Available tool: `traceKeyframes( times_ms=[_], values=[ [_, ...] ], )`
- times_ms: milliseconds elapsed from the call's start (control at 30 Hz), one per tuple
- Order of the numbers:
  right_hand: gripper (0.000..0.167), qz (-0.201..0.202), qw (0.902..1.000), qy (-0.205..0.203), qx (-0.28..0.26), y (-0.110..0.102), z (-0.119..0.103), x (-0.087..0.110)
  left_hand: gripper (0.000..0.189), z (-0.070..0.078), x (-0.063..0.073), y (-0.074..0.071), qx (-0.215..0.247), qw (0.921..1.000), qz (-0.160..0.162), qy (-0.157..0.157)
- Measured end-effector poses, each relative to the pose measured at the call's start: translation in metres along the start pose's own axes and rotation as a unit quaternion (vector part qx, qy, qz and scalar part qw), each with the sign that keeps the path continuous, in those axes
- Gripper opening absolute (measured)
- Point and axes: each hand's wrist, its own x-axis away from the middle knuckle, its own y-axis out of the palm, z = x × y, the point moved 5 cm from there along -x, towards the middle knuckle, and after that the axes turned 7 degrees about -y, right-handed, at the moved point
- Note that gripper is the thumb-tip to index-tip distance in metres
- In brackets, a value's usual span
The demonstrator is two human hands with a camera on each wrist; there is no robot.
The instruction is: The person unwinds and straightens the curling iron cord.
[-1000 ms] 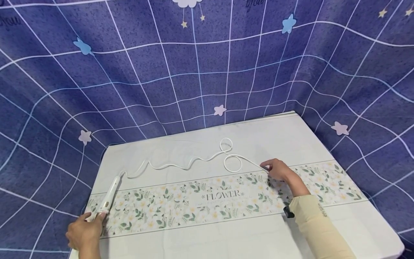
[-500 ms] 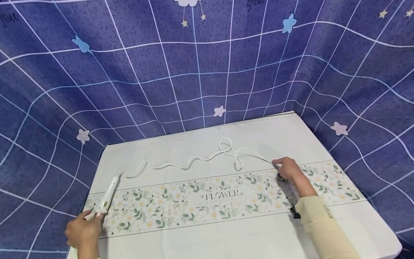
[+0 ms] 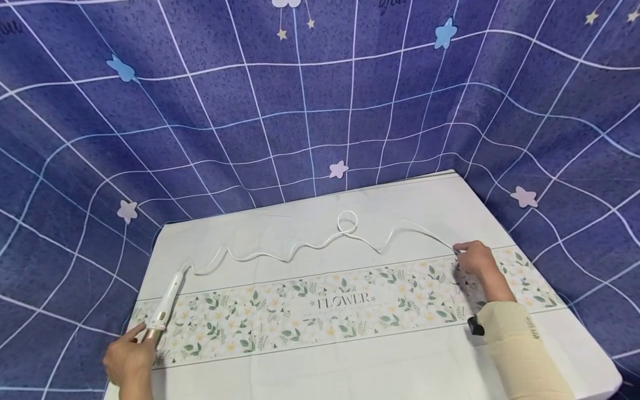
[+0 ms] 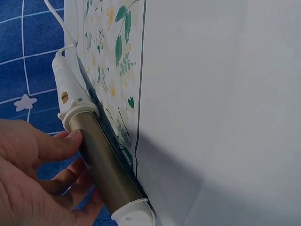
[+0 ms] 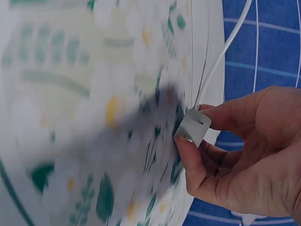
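A white curling iron [image 3: 169,300] with a bronze barrel [image 4: 106,162] lies at the left end of the table, its handle toward the back. My left hand [image 3: 129,355] holds the barrel near the collar, thumb on top and fingers at its side. From the handle, a white cord [image 3: 262,254] runs wavily to the right across the table, with one small loop near the middle. At the right, my right hand [image 3: 477,260] pinches the plug [image 5: 193,127] between thumb and fingers. The plug's flat face and two metal prongs show in the right wrist view.
The white table [image 3: 300,378] carries a floral printed band with the word FLOWER. A blue curtain [image 3: 280,128] with a grid and stars hangs behind it and along both sides.
My right hand has moved to the right with the plug. The cord's right part has straightened and one of its two loops has opened out. My left hand stays nearly in place.
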Motion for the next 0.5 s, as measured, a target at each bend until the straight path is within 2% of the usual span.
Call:
traceKeyframes(
  times_ms=[133, 267, 500],
  values=[
    [0.051, 0.024, 0.9993, 0.021, 0.021, -0.012, 0.015, 0.006, 0.044, 0.000, 0.000, 0.001, 0.006, 1.0000, 0.002, 0.007],
    [0.048, 0.039, 0.9980, 0.047, 0.017, -0.023, 0.032, 0.011, 0.043, -0.001, 0.000, 0.000, 0.010, 0.9998, 0.007, 0.017],
    [0.047, 0.049, 0.9949, 0.071, 0.051, -0.042, 0.061, 0.022, 0.042, -0.002, -0.001, 0.002, 0.017, 0.9996, 0.007, 0.023]
  ],
)
